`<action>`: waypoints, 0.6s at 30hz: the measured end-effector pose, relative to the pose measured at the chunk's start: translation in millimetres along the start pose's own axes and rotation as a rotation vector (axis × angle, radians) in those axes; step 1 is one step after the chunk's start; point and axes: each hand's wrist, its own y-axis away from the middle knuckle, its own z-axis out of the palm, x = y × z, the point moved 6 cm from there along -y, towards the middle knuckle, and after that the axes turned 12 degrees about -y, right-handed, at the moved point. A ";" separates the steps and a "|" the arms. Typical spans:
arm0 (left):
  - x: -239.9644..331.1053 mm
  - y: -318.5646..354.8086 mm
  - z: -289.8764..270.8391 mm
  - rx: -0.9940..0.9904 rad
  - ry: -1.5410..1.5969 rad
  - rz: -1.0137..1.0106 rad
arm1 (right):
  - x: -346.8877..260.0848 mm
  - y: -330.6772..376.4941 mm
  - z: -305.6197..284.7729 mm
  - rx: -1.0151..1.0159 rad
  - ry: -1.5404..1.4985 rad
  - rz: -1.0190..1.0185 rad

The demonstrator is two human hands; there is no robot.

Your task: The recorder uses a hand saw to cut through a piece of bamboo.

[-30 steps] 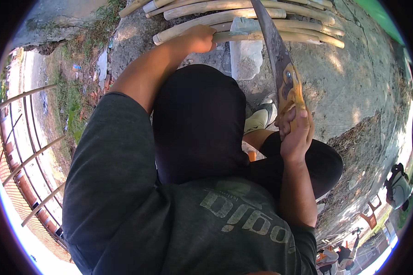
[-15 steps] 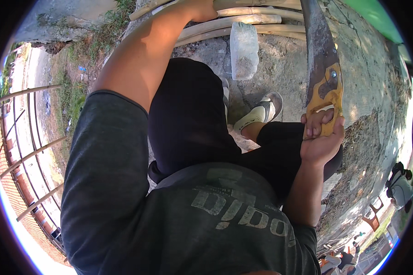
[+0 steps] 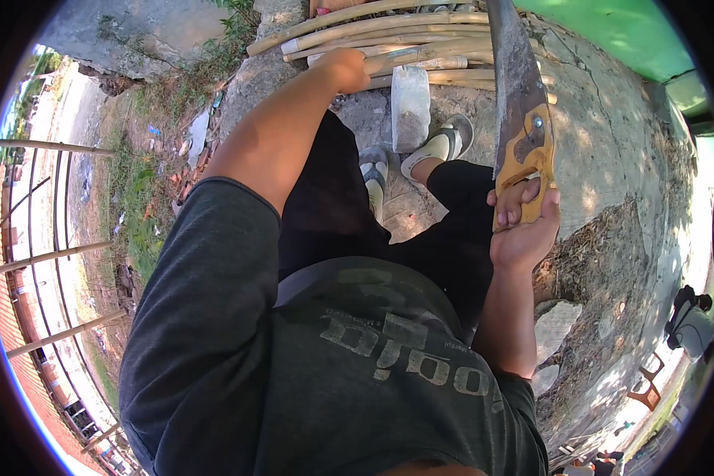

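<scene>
My right hand [image 3: 525,222] is closed round the yellow handle of a handsaw [image 3: 523,103], whose dull, stained blade points away from me. At the far side, my left hand [image 3: 347,70] grips the end of a bamboo pole [image 3: 408,59]; its fingers are partly hidden. More bamboo poles [image 3: 381,22] lie side by side beyond it, running left to right. A pale, rough-edged block [image 3: 410,115] stands by my feet, in front of the poles and touching or close to them. The saw blade's far part passes over the poles' right section.
My sandalled feet [image 3: 444,147] are on cracked concrete ground [image 3: 603,143]. Grass and litter [image 3: 147,182] lie to the left, beside a pole fence [image 3: 51,258]. A green surface [image 3: 611,32] is at the far right. Another person [image 3: 692,325] and a brown chair [image 3: 646,389] are off to the right.
My view has shifted, and more of the bamboo poles and both my feet now show. My left hand holds the pole end nearer the block. The saw appears further left, still in my right hand.
</scene>
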 end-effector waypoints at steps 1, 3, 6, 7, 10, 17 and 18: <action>1.2 0.9 -9.3 0.004 -0.007 -0.004 | 1.9 0.6 -3.7 -0.009 0.016 0.022; 5.9 -1.3 -25.6 0.010 -0.079 -0.002 | 5.0 -0.1 -9.6 -0.018 0.028 0.047; 14.9 -25.7 -26.8 0.051 -0.160 0.028 | 10.6 -2.5 -19.3 0.002 0.072 0.038; 19.5 -34.4 -19.1 0.046 -0.160 0.027 | 14.9 -3.3 -24.2 0.028 0.088 0.043; 30.8 -56.8 24.1 -0.102 -0.194 0.002 | 26.0 -3.4 -33.4 0.030 0.153 0.045; 34.9 -67.5 89.0 -0.288 -0.115 -0.018 | 64.0 -3.5 -45.3 0.069 0.224 0.194; 29.7 -65.0 100.8 -0.264 -0.102 -0.007 | 71.2 -2.7 -47.3 0.076 0.224 0.234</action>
